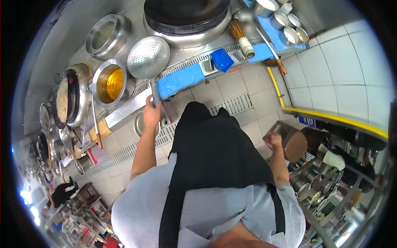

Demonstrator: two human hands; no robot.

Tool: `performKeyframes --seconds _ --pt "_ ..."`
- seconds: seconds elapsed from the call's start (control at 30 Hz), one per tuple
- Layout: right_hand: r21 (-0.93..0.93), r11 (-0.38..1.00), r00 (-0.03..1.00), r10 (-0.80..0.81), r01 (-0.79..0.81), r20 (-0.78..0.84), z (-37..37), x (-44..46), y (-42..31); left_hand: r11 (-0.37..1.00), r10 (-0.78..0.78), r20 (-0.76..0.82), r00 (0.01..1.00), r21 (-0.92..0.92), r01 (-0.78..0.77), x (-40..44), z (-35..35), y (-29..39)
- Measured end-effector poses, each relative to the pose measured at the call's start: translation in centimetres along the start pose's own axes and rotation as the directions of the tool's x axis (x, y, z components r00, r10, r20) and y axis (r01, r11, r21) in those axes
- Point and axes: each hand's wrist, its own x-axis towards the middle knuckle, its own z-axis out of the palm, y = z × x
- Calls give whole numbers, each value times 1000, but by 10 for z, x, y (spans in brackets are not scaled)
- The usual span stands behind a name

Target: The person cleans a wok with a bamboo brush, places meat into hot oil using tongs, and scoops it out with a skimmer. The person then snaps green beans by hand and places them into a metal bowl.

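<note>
My left hand (153, 113) is closed around the handle of a perforated skimmer (149, 57). The skimmer's round, holed bowl lies over the stove's front edge. Beside it stands a metal pot (97, 84) with amber oil in it. My right hand (273, 140) hangs low on the right with its fingers curled. It overlaps the edge of a brown and metal box-shaped container (295, 145); whether it grips anything there I cannot make out.
A big dark wok (187, 10) sits on the burner ahead. Another metal pot (101, 38) is left of it. A bamboo brush (244, 41), a blue cloth (222, 60) and a ladle handle (282, 67) lie along the front edge. Metal cups (288, 36) stand at the back right.
</note>
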Motion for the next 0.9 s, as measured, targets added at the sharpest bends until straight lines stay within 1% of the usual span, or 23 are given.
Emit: performKeyframes --seconds 0.03,0.1,0.13,0.17,0.2,0.23,0.27,0.3,0.33,0.4,0.47,0.5,0.53,0.6,0.63,0.67,0.7,0.77,0.83,0.87,0.9 --pt "-136 912 921 -373 386 108 -15 50 -12 999 -36 36 999 4 36 -6 -1 3" --pt "9 921 911 -388 391 141 -13 68 -86 993 6 -102 995 116 6 -9 11 0" --pt "-82 930 931 -362 358 -40 13 31 -136 984 44 -162 986 179 -15 -2 15 3" --pt "-58 911 908 -412 409 -72 26 19 -169 968 186 -220 958 210 -140 9 19 11" --pt "-45 887 880 -462 460 -108 31 16 -192 936 318 -272 908 240 -256 19 26 20" --pt "-73 850 840 -527 522 -128 38 18 -213 893 437 -324 839 271 -360 28 35 31" --pt "-106 805 794 -593 583 -137 44 22 -235 912 408 -300 862 167 -374 39 42 57" --pt "-143 756 745 -655 639 -131 46 25 -252 923 386 -262 885 113 -369 46 52 85" --pt "-278 711 710 -693 646 -124 49 27 -267 931 365 -228 903 64 -360 54 64 111" --pt "-505 576 622 -777 642 -96 60 36 -304 896 444 -182 878 61 -440 80 113 133" --pt "-659 444 536 -841 607 -74 69 54 -332 861 507 -58 860 89 -501 100 158 156" --pt "-728 365 486 -872 580 -50 72 72 -342 871 472 40 881 136 -472 102 170 178" --pt "-739 285 420 -908 610 -4 72 104 -345 882 416 130 900 186 -434 102 180 199" --pt "-797 3 347 -902 604 259 68 155 -346 881 281 204 938 332 -336 100 197 230" --pt "-774 192 647 -686 603 333 79 138 -367 864 263 136 955 407 -296 111 229 221" --pt "-684 148 520 -766 714 378 83 147 -358 883 241 124 963 382 -271 106 224 236" --pt "-749 223 642 -694 624 327 89 158 -361 876 348 76 934 328 -353 104 223 244" --pt "-781 152 674 -620 606 402 97 150 -370 839 487 -60 871 310 -448 105 247 247" --pt "-566 198 530 -674 800 514 99 147 -368 935 334 103 937 88 -343 101 237 263" --pt "-364 526 633 -545 769 550 98 133 -376 961 273 185 944 -24 -274 99 227 274" --pt "-151 791 680 -391 593 620 101 102 -393 959 235 198 952 -207 -194 92 214 280"
